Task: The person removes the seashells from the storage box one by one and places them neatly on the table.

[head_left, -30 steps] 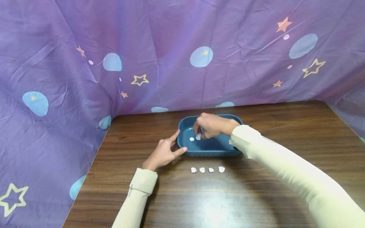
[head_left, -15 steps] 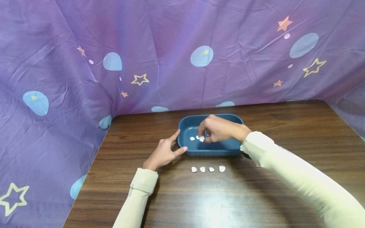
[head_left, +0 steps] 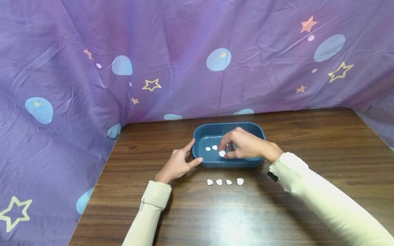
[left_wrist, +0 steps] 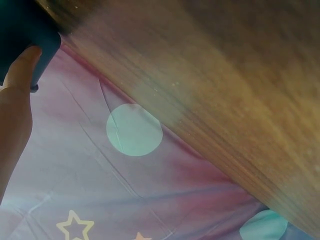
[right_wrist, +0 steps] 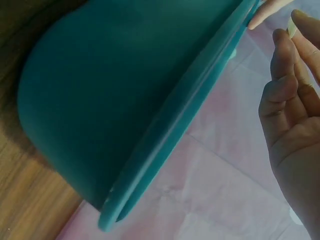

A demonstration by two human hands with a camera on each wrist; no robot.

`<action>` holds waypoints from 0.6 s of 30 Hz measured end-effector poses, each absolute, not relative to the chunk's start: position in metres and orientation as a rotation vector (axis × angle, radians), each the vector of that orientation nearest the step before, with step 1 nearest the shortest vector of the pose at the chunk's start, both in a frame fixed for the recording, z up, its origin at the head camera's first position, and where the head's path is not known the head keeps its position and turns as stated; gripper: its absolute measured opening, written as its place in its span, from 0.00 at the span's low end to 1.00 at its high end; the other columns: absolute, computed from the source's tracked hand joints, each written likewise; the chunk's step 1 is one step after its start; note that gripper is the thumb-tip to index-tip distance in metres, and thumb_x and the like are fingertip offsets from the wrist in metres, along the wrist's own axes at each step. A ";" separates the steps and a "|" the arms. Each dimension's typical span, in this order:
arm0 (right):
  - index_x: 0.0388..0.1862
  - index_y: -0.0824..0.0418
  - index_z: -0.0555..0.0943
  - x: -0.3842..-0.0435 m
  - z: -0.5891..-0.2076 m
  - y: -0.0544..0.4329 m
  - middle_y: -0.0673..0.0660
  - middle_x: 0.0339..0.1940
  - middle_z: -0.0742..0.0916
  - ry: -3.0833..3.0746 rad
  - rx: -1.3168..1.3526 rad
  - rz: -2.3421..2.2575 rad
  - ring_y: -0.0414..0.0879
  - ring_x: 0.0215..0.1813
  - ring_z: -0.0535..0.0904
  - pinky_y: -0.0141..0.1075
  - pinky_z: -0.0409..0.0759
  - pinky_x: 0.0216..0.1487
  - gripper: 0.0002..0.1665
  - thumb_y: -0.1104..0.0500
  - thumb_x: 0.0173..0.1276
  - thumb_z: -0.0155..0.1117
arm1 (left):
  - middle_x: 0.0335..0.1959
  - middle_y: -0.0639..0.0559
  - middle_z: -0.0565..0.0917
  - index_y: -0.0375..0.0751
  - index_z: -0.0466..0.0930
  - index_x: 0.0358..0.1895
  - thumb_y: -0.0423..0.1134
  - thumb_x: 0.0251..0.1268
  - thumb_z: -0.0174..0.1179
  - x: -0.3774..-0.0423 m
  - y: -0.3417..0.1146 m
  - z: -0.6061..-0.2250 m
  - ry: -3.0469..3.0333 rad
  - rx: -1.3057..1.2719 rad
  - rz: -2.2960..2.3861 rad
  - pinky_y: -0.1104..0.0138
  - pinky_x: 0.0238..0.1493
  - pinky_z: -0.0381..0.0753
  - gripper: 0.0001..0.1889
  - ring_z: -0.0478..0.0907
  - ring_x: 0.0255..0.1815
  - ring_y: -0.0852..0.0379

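Note:
A blue rectangular tub [head_left: 231, 164] stands towards the back of the table. My left hand [head_left: 176, 165] rests at its left end, forefinger along the side and thumb at the front rim, fingers fairly straight. Over the tub's inside, my right hand [head_left: 246, 145] pinches a small flat white piece [head_left: 222, 153] between thumb and fingertips; its pale edge [right_wrist: 292, 29] shows in the right wrist view. Two more white pieces [head_left: 214, 147] lie on the tub floor to the left of that hand. Part of another is glimpsed behind the fingers.
Several similar white pieces [head_left: 219, 182] lie in a row on the wooden table [head_left: 184, 218] in front of the tub. A purple cloth [head_left: 172, 68] with stars hangs behind the table. Below the right cuff a small black object [head_left: 272, 176] shows.
My right hand has moved right and a little towards me inside the tub, keeping the white piece pinched. A second white piece on the tub floor is now uncovered. The left hand stays put.

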State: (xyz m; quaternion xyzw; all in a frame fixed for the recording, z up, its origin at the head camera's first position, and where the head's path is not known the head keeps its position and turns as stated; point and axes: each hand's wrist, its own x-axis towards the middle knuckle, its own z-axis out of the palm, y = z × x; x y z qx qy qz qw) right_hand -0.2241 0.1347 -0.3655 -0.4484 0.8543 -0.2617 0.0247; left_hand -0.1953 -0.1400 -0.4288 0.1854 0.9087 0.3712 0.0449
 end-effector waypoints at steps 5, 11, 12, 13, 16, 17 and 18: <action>0.32 0.50 0.89 -0.217 -0.366 0.142 0.43 0.34 0.91 2.646 -1.364 -0.833 0.29 0.30 0.81 0.34 0.87 0.34 0.08 0.62 0.55 0.77 | 0.71 0.35 0.71 0.41 0.54 0.80 0.53 0.66 0.66 -0.195 -0.140 -0.430 2.767 0.563 1.143 0.59 0.72 0.74 0.45 0.78 0.66 0.47; 0.33 0.49 0.90 -0.210 -0.368 0.151 0.41 0.33 0.91 2.673 -1.358 -0.837 0.28 0.29 0.81 0.28 0.84 0.31 0.08 0.61 0.56 0.77 | 0.71 0.36 0.70 0.43 0.54 0.80 0.53 0.65 0.67 -0.195 -0.140 -0.429 2.764 0.549 1.149 0.59 0.72 0.74 0.45 0.79 0.66 0.46; 0.33 0.49 0.90 -0.209 -0.368 0.153 0.41 0.33 0.91 2.675 -1.359 -0.840 0.28 0.29 0.80 0.28 0.84 0.31 0.08 0.61 0.56 0.77 | 0.71 0.36 0.70 0.43 0.54 0.80 0.53 0.65 0.67 -0.195 -0.140 -0.429 2.764 0.550 1.148 0.59 0.72 0.74 0.45 0.79 0.66 0.46; 0.33 0.49 0.90 -0.208 -0.369 0.154 0.41 0.33 0.91 2.677 -1.362 -0.840 0.27 0.29 0.80 0.29 0.84 0.30 0.08 0.61 0.56 0.77 | 0.72 0.36 0.70 0.43 0.54 0.80 0.53 0.65 0.67 -0.195 -0.140 -0.429 2.765 0.552 1.148 0.59 0.72 0.74 0.45 0.79 0.66 0.46; 0.33 0.49 0.89 -0.205 -0.371 0.159 0.41 0.32 0.91 2.687 -1.376 -0.844 0.27 0.28 0.79 0.28 0.83 0.30 0.07 0.61 0.56 0.76 | 0.72 0.36 0.70 0.43 0.53 0.80 0.53 0.65 0.67 -0.195 -0.140 -0.429 2.767 0.558 1.137 0.59 0.72 0.74 0.45 0.78 0.66 0.47; 0.33 0.49 0.89 -0.204 -0.372 0.161 0.41 0.32 0.90 2.690 -1.375 -0.844 0.27 0.28 0.79 0.27 0.83 0.30 0.07 0.61 0.57 0.76 | 0.71 0.36 0.70 0.42 0.53 0.80 0.53 0.66 0.66 -0.195 -0.140 -0.429 2.768 0.559 1.134 0.59 0.72 0.74 0.45 0.78 0.66 0.47; 0.33 0.49 0.89 -0.203 -0.373 0.162 0.41 0.31 0.90 2.693 -1.374 -0.847 0.26 0.28 0.79 0.26 0.83 0.30 0.07 0.61 0.57 0.76 | 0.71 0.36 0.70 0.42 0.54 0.80 0.53 0.66 0.66 -0.195 -0.140 -0.429 2.771 0.566 1.133 0.59 0.72 0.74 0.45 0.78 0.66 0.47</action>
